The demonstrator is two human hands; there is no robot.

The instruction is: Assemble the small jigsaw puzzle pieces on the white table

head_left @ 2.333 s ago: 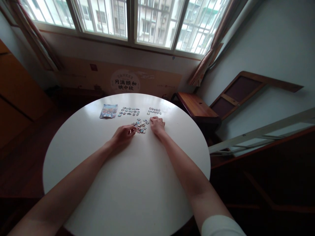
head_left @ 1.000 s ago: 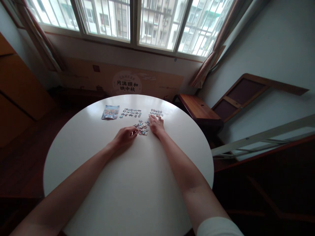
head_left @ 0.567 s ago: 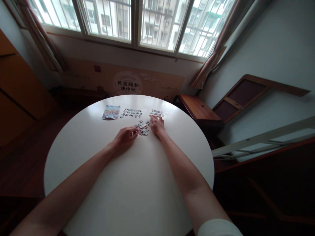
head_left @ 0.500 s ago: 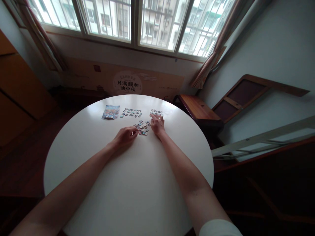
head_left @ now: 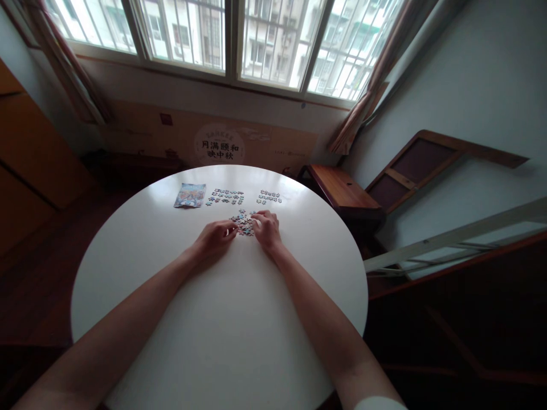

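Note:
A small heap of colourful puzzle pieces (head_left: 243,222) lies on the round white table (head_left: 222,330). My left hand (head_left: 216,236) rests at the heap's left edge with its fingers curled and its fingertips close together. My right hand (head_left: 265,228) lies at the heap's right edge, its bent fingers touching the pieces. The pieces are too small to tell whether either hand holds one. Beyond the heap lie two spread-out groups of pieces, one to the left (head_left: 225,197) and one to the right (head_left: 269,197). A colourful picture card (head_left: 190,195) lies left of them.
A wooden bench (head_left: 342,191) stands past the table's right side. A wooden frame (head_left: 423,156) leans on the right wall. A printed cardboard panel (head_left: 220,145) stands under the window. A wooden cabinet (head_left: 25,154) is at the left.
My right hand reached out to the far right group of pieces, then drew back to the heap. My left hand stayed at the heap's left edge.

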